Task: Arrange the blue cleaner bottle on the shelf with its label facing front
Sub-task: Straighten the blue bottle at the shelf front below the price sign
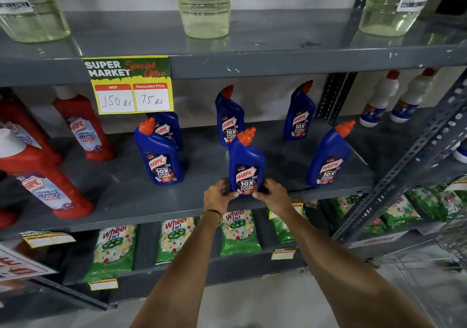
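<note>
The blue cleaner bottle (246, 160) stands upright at the near edge of the grey shelf (121, 193), midway between two other blue bottles (159, 155) to its left and right, with its label (247, 178) already turned toward the aisle. The left hand (217, 193) and the right hand (274, 193) clasp its base from either side, fingers wrapped low around it, a grip that seems meant to let the bottle be twisted and squared without tipping. Holding it at the base also leaves most of the label in view, so the person can judge when it faces front.
</note>
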{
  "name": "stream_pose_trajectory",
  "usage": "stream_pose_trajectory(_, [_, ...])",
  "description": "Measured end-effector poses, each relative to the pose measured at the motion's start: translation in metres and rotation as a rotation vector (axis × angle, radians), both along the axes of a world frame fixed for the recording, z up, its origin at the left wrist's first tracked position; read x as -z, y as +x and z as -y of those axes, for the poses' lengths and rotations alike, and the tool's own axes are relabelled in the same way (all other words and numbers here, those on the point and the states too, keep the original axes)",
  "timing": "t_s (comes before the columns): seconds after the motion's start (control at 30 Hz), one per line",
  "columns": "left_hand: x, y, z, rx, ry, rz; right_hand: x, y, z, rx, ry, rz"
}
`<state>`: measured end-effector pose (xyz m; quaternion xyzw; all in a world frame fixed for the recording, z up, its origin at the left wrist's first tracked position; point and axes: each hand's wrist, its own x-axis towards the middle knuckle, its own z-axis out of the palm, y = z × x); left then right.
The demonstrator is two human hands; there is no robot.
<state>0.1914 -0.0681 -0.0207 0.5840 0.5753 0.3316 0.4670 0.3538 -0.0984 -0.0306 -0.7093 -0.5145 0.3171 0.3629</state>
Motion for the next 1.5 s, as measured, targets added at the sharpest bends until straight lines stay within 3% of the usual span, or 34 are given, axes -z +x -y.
stream_pose_trajectory(0.23, [0.0, -0.039, -0.004, -0.016, -0.038, 0.014, 0.002, -0.028, 0.017, 0.238, 0.084, 0.004])
stream_pose_trajectory(0.4, [0.001, -0.096, -0.002, 0.0, -0.013, -0.064, -0.001, -0.077, 0.03, 0.555, 0.126, 0.027])
stream_pose_trajectory(0.5, [0.001, -0.131, 0.0, 0.001, 0.03, -0.134, 0.001, -0.113, 0.035, 0.628, 0.129, -0.025])
stream_pose_trajectory(0.7, [-0.006, -0.183, -0.009, -0.043, 0.076, -0.138, 0.0, -0.176, 0.022, 0.467, 0.081, -0.201])
stream_pose_trajectory(1.13, [-0.012, -0.205, -0.065, -0.189, -0.005, -0.032, -0.009, -0.214, -0.073, 0.13, -0.026, -0.171])
stream_pose_trajectory(1.5, [-0.011, -0.192, -0.085, -0.1, 0.062, -0.031, -0.004, -0.21, -0.108, -0.021, -0.028, -0.208])
